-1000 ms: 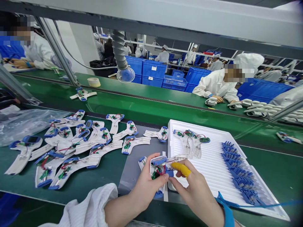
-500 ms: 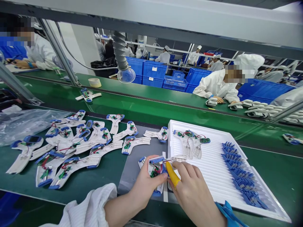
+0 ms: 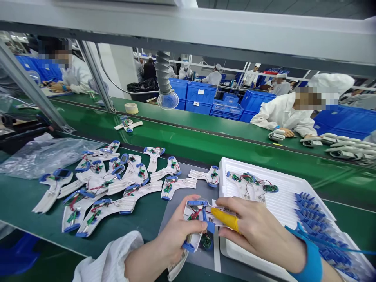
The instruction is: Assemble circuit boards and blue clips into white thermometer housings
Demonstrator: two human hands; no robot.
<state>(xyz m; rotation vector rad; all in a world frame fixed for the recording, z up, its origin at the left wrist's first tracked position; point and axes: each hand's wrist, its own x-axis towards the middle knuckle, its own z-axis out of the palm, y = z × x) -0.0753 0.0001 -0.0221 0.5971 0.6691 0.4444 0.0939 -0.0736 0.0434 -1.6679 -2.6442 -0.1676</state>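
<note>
My left hand [image 3: 179, 231] is closed around a white gun-shaped housing half [image 3: 188, 213] fitted with blue end pieces, red wires and a green circuit board. Over its handle side lies my right hand [image 3: 252, 223], a yellow finger cot on one finger and a blue wrist strap on the wrist. Those fingertips touch the housing around the handle, the thumb lower down. Between the two hands a blue plastic part [image 3: 210, 226] sticks out of the housing. Below them, another white housing piece [image 3: 178, 268] shows on the grey mat [image 3: 173, 207], mostly covered.
Several similar housing halves [image 3: 117, 203] lie spread over the green bench to the left, beside a clear plastic bag [image 3: 55, 156]. At right, a white ribbed tray [image 3: 282, 219] bears housing halves and a row of blue parts [image 3: 317, 231]. A co-worker [image 3: 282, 109] sits across the bench.
The view has shifted, so the bench items appear further right. My right hand has moved right along the handle and its fingers have loosened. The blue part now shows plainly between the hands.
</note>
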